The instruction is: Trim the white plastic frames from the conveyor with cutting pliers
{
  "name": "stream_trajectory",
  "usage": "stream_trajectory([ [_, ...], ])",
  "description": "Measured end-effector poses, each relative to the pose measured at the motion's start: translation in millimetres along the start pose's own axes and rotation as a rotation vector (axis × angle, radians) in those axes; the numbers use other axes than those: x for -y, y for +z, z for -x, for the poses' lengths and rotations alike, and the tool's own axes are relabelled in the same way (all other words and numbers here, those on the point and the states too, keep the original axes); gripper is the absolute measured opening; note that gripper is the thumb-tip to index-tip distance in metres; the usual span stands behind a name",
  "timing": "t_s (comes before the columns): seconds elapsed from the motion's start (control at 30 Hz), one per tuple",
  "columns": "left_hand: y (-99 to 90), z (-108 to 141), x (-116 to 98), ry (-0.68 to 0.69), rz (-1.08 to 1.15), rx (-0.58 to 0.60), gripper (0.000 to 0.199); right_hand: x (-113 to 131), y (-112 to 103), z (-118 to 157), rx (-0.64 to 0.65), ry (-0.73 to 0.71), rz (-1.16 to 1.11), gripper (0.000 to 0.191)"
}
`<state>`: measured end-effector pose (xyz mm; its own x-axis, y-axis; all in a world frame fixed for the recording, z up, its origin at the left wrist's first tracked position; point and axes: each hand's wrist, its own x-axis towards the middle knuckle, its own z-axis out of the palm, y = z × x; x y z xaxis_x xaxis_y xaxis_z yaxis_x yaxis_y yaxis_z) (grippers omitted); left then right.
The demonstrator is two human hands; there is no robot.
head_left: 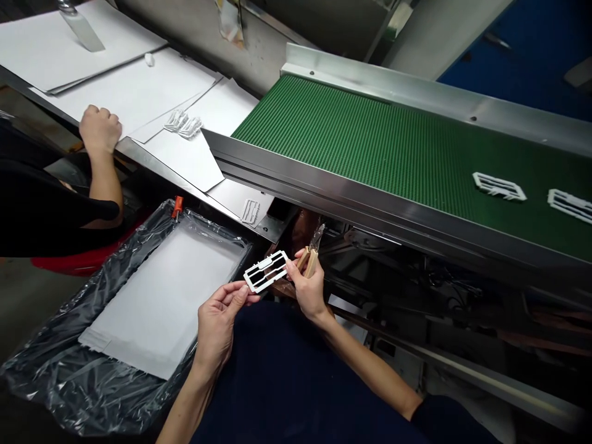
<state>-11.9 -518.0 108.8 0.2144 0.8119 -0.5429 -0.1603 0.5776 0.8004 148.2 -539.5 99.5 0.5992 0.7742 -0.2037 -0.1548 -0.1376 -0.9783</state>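
Observation:
A white slotted plastic frame (266,271) is held in front of my body between both hands. My left hand (221,317) pinches its lower left corner between thumb and fingers. My right hand (309,287) touches the frame's right end with the thumb and also grips a cutting tool (311,261) with tan handles, its metal end pointing up. Small white parts (250,211) lie on the sheet-covered table edge just beyond the frame. More white parts (184,124) are stacked farther back on the paper sheets (185,151).
A green conveyor belt (361,142) with metal side rails carries two white frames (499,186) at the right. A box lined with black plastic (55,376) holds a white sheet at the left. Another person's fist (100,129) rests at the table's edge.

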Motion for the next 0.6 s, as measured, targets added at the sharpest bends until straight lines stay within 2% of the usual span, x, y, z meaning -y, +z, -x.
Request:
stream_trajectory([
  [0.27,13.1,-5,0,0.007,-0.049,-0.013,0.023,-2,-7,-2,-0.034,0.009,0.015,0.023],
  [0.33,16.0,-5,-1,0.086,-0.142,-0.026,0.018,0,-8,-2,-0.044,0.015,0.028,0.023],
  [0.43,18.1,-5,-9,0.308,-0.312,-0.049,0.009,0,-10,-3,-0.027,0.052,0.011,0.025],
  [0.5,17.0,-6,-19,0.426,-0.374,0.021,0.004,-2,-13,-2,0.037,0.117,-0.015,0.026],
  [0.6,11.1,-11,-39,0.442,-0.481,0.268,0.005,-10,-19,8,0.206,0.196,0.048,0.023],
])
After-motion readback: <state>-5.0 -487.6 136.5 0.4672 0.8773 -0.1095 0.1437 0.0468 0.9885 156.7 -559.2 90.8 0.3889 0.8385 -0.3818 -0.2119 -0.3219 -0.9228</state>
